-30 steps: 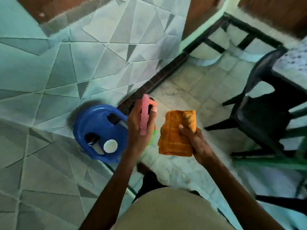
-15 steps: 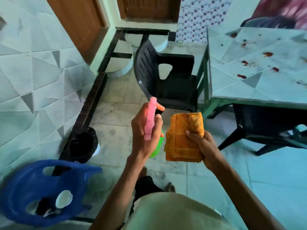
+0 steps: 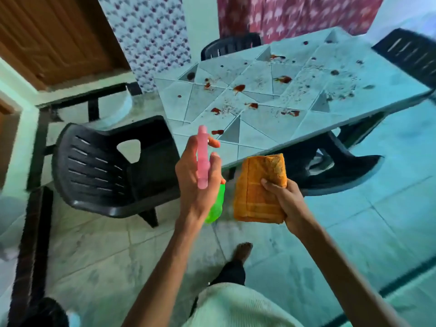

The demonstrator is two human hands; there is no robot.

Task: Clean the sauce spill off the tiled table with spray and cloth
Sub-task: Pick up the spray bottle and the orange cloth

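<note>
Just short of the near edge of the tiled table (image 3: 306, 128), the spray bottle (image 3: 203, 161) is being gripped in the curled left hand (image 3: 197, 187), and the folded cloth (image 3: 257, 192) is being pinched in the right hand (image 3: 285, 201). Across the table, sauce spots (image 3: 239, 88), perhaps crumbs too, are being shown.

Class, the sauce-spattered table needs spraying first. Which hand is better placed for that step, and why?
Left. The left hand grips the spray bottle, its pink head pointing toward the tiled table just ahead. The right hand holds only the folded orange cloth.
</note>
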